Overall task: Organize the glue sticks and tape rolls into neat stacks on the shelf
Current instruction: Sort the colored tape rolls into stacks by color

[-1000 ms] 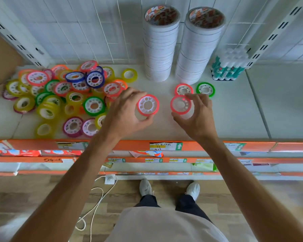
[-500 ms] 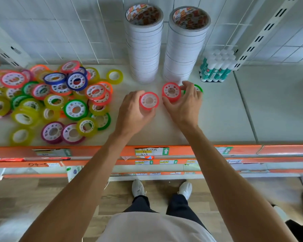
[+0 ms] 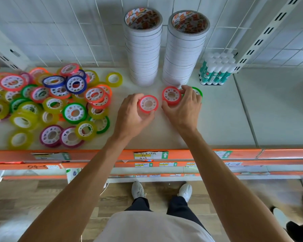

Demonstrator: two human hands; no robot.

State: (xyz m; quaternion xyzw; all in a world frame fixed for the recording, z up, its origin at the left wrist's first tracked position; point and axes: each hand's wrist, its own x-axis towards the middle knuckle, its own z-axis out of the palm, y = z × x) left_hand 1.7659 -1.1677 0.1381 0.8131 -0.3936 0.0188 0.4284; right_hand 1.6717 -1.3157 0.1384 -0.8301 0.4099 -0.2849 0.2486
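My left hand [image 3: 132,113] grips a red tape roll [image 3: 148,103] just above the white shelf [image 3: 234,119]. My right hand [image 3: 184,107] holds a second red tape roll [image 3: 171,95], which sits on the shelf surface beside a green roll [image 3: 198,91] partly hidden by my fingers. A loose pile of coloured tape rolls [image 3: 49,102] covers the shelf's left part. Two tall stacks of white tape [image 3: 143,49] [image 3: 185,51] stand at the back. A bundle of glue sticks [image 3: 217,70] stands upright at the back right.
An orange rail [image 3: 234,153] with price labels runs along the shelf's front edge. A slotted metal upright [image 3: 262,37] rises at the back right. Another person's shoes [image 3: 297,222] show on the wooden floor at the lower right.
My right hand carried its red roll back and set it next to the green roll. My left hand brought its red roll closer to it.
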